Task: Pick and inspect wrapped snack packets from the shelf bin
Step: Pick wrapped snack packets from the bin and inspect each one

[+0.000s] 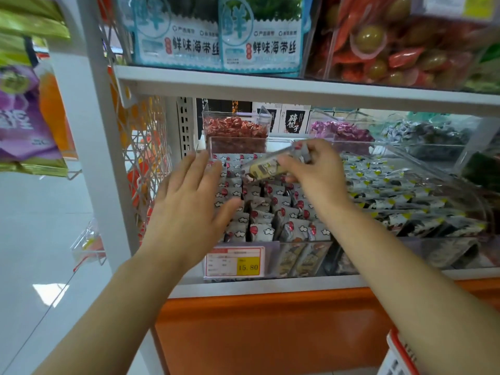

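My right hand (pixel 316 171) has its grip pinched on a packet (pixel 263 167) (yellowish, blurred) just above the bin (pixel 273 259) on the shelf (pixel 270 287). My left hand (pixel 189 198) hovers beside it, fingers spread, grip empty.

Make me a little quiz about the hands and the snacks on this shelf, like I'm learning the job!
1. Which hand pinches the snack packet? A the left; B the right; C both.
2. True or false: the left hand is spread open and holds nothing.
3. Fill in: the yellow patch of the price tag reads ____.
Key: 1 B, the right hand. 2 true. 3 15.80.
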The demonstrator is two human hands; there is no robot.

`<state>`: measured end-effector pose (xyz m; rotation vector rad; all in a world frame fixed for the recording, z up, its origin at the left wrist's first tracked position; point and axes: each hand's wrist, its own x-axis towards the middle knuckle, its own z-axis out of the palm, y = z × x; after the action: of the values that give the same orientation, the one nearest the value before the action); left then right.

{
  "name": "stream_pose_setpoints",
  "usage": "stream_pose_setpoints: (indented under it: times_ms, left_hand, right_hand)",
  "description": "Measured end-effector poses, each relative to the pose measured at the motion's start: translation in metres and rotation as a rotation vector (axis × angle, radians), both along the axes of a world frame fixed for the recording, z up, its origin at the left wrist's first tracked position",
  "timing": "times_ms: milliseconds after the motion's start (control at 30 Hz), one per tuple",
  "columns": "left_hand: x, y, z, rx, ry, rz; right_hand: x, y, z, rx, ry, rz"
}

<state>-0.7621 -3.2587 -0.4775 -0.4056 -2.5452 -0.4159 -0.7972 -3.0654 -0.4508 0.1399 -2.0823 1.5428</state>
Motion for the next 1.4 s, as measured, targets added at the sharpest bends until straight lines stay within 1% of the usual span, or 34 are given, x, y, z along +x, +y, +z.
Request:
stream_pose_setpoints:
  times_ms: [100, 233, 300, 367, 500, 567, 633, 667, 700, 800, 833, 900, 1000, 1067, 1100, 1133, 1167, 1233, 1267, 1333, 1400]
  left_hand:
    - [-0.007, -0.003, -0.016, -0.04, -0.154, 0.006]
    - [-0.01, -0.004, -0.02, 0.016, -0.18, -0.024]
    - [-0.011, -0.005, -0.02, 0.032, -0.195, -0.036]
    - [-0.011, -0.004, -0.02, 0.039, -0.207, -0.044]
    - [-0.01, -0.003, -0.019, 0.059, -0.206, -0.062]
    - [-0.01, -0.004, -0.019, 0.063, -0.208, -0.072]
    - [-0.01, -0.004, -0.02, 0.072, -0.225, -0.077]
    - [-0.011, -0.004, -0.02, 0.076, -0.229, -0.079]
    - [-0.011, -0.004, -0.02, 0.079, -0.227, -0.079]
    - [-0.011, -0.004, -0.021, 0.079, -0.228, -0.074]
    - [-0.011, -0.004, -0.021, 0.083, -0.235, -0.073]
    - [-0.011, -0.003, -0.021, 0.085, -0.245, -0.074]
    - [-0.012, -0.003, -0.022, 0.078, -0.24, -0.074]
    - [-0.012, -0.003, -0.022, 0.075, -0.243, -0.07]
    - [-0.012, -0.004, -0.022, 0.077, -0.245, -0.069]
    - [-0.012, -0.004, -0.022, 0.076, -0.248, -0.068]
    - [-0.012, -0.004, -0.022, 0.073, -0.251, -0.068]
    - [-0.013, -0.005, -0.022, 0.08, -0.254, -0.07]
    - [-0.013, -0.005, -0.021, 0.087, -0.254, -0.073]
    - [-0.012, -0.004, -0.02, 0.094, -0.25, -0.075]
    - [-0.009, -0.003, -0.018, 0.099, -0.221, -0.047]
  right_hand:
    - [-0.039, -0.008, 0.008, 0.215, -0.007, -0.048]
    - [-0.072, -0.018, 0.018, 0.512, 0.068, 0.012]
    - [-0.083, -0.025, 0.02, 0.64, 0.052, 0.08]
    - [-0.091, -0.034, 0.021, 0.757, 0.012, 0.122]
    - [-0.099, -0.047, 0.009, 0.898, -0.106, 0.191]
    - [-0.101, -0.052, 0.001, 1.043, -0.198, 0.282]
    - [-0.103, -0.051, -0.002, 1.164, -0.232, 0.289]
    - [-0.105, -0.049, 0.0, 1.164, -0.222, 0.275]
    - [-0.108, -0.047, 0.003, 1.122, -0.211, 0.269]
    - [-0.119, -0.044, 0.011, 0.839, -0.168, 0.193]
    - [-0.122, -0.044, 0.012, 0.807, -0.143, 0.143]
    - [-0.127, -0.046, 0.008, 0.879, -0.137, 0.097]
    - [-0.132, -0.054, -0.004, 1.077, -0.211, 0.079]
    - [-0.134, -0.058, -0.006, 1.171, -0.186, 0.036]
    - [-0.133, -0.059, -0.004, 1.169, -0.155, 0.026]
    - [-0.131, -0.058, -0.001, 1.115, -0.129, 0.027]
    - [-0.128, -0.056, 0.004, 1.003, -0.107, 0.026]
    - [-0.117, -0.049, 0.014, 0.716, -0.047, -0.015]
    - [-0.109, -0.045, 0.02, 0.605, 0.003, -0.043]
    - [-0.086, -0.038, 0.026, 0.462, 0.101, -0.093]
    - [-0.06, -0.03, 0.026, 0.29, 0.14, -0.136]
